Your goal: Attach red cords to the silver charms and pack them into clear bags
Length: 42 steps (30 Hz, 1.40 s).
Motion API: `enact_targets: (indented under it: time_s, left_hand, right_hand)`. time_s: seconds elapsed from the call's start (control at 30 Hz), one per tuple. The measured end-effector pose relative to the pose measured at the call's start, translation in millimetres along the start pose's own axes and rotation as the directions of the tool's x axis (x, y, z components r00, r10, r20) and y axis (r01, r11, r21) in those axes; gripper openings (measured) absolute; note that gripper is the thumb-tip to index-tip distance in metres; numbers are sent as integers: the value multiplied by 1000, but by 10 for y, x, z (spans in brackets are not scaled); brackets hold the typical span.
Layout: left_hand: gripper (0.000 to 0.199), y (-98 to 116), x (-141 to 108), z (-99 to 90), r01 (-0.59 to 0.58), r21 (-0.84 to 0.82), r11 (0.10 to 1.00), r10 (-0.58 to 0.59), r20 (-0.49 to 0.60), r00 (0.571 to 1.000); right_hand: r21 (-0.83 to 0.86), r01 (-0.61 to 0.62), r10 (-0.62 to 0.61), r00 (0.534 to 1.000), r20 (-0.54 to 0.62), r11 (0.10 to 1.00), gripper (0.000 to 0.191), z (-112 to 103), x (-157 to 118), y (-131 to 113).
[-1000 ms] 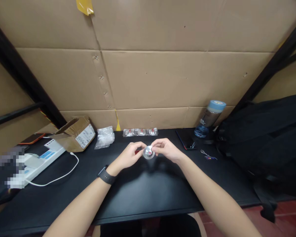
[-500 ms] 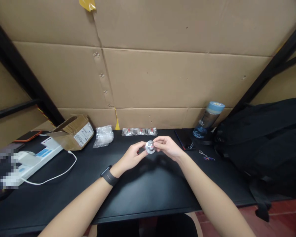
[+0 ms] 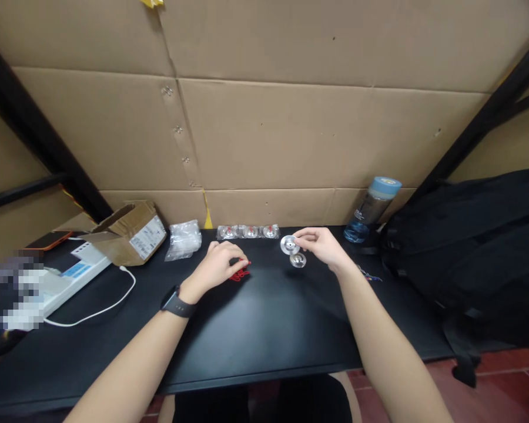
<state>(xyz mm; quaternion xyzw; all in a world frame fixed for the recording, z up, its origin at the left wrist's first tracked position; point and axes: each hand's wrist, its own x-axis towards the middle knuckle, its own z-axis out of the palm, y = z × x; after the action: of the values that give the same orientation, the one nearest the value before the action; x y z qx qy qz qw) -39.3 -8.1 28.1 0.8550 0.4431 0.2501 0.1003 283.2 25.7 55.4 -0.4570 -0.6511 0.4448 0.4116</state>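
My right hand (image 3: pixel 315 244) pinches two shiny silver discs above the mat; they look like small cymbals. The upper cymbal (image 3: pixel 284 244) faces me with a dark spot at its raised centre. Just below hangs the lower cymbal (image 3: pixel 298 260), domed and partly overlapped. To the left, my left hand (image 3: pixel 220 261) has its thumb and forefinger closed on a bundle of red cord (image 3: pixel 240 274), which droops beneath the fingertips. Several fingers of that hand are curled out of sight. The two hands are well apart.
Three wrapped discs with red centres (image 3: pixel 248 232) lie along the cardboard wall. Left of them are clear plastic bags (image 3: pixel 184 239), an open cardboard box (image 3: pixel 136 235) and a white power strip (image 3: pixel 66 285). A water bottle (image 3: pixel 370 211) and black backpack (image 3: pixel 476 252) stand right.
My hands have separated. The right has moved right and up with the silver cymbals, and a second one now shows. My left has drawn away leftward with the red cord.
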Motion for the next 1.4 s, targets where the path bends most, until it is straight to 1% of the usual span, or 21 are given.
enact_targets:
  time_s: [0.07, 0.13, 0.2, 0.27, 0.33, 0.37, 0.43, 0.47, 0.53, 0.57, 0.67, 0.77, 0.83, 0.9, 1.0, 1.07, 1.17, 1.23, 1.3, 1.4]
  left_hand:
    - [26, -58, -19, 9, 3, 52, 999, -5, 41, 999]
    - [24, -77, -30, 21, 15, 79, 997, -20, 70, 997]
    - [23, -73, -33, 27, 21, 86, 996, -30, 97, 995]
    - [21, -67, -33, 28, 25, 88, 996, -35, 116, 993]
    - [18, -70, -31, 29, 28, 91, 995, -39, 124, 991]
    - [16, -75, -30, 31, 30, 93, 995, -42, 126, 991]
    - [13, -89, -31, 41, 33, 94, 995, -44, 124, 991]
    - [13, -96, -32, 48, 32, 93, 995, -43, 119, 992]
    - [15, -104, -34, 58, 26, 90, 996, -36, 107, 994]
    - [17, -103, -35, 60, 22, 87, 996, -30, 100, 995]
    - [24, -81, -39, 46, 8, 80, 997, -14, 78, 997]
    - [26, -45, -40, 14, 4, 86, 996, -10, 66, 998]
    - [25, -25, -38, -1, 5, 95, 995, -12, 72, 997]
    - [23, -11, -35, -4, 5, 102, 995, -13, 83, 996]
    - [23, -2, -31, 8, 2, 101, 995, -11, 84, 996]
    - [24, 2, -29, 18, -2, 97, 995, -6, 84, 996]
    - [26, 7, -27, 29, -11, 92, 996, 3, 88, 996]
    - [26, 13, -24, 30, -13, 87, 996, 6, 88, 996]
    - [25, 17, -20, 27, -14, 81, 997, 7, 91, 996]
    - [24, 17, -19, 18, -13, 83, 996, 6, 92, 996]
  right_hand:
    - [-161, -80, 79, 997, -15, 984, 43, -156, 45, 101]
    - [-249, -131, 135, 991, -2, 960, 43, -247, 94, 239]
    - [-347, -156, 169, 986, 7, 925, 37, -287, 138, 370]
    - [-464, -159, 181, 983, 3, 872, 29, -296, 168, 462]
    - [-565, -140, 169, 986, -1, 813, 21, -284, 179, 505]
    - [-606, -110, 141, 990, 3, 788, 19, -266, 180, 512]
    - [-668, 6, 20, 999, 31, 744, 18, -193, 178, 508]
    - [-688, 83, -61, 997, 55, 721, 18, -133, 181, 501]
    - [-716, 217, -196, 974, 113, 664, 24, 34, 203, 487]
    - [-732, 249, -213, 966, 144, 634, 29, 132, 224, 480]
    - [-799, 257, -156, 966, 204, 544, 48, 417, 329, 466]
    - [-847, 224, -76, 974, 215, 482, 59, 582, 444, 461]
    - [-869, 189, -18, 979, 203, 458, 61, 616, 483, 461]
    - [-887, 171, 5, 982, 191, 429, 60, 620, 483, 461]
    - [-909, 197, -41, 980, 195, 368, 51, 635, 450, 456]
    - [-914, 214, -69, 977, 202, 344, 50, 662, 440, 455]
    - [-911, 190, -38, 981, 190, 366, 55, 694, 448, 452]
    - [-903, 177, -1, 981, 192, 393, 54, 690, 446, 436]
    - [-893, 198, 2, 976, 217, 404, 48, 665, 422, 398]
    - [-886, 237, -58, 971, 233, 399, 37, 625, 356, 321]
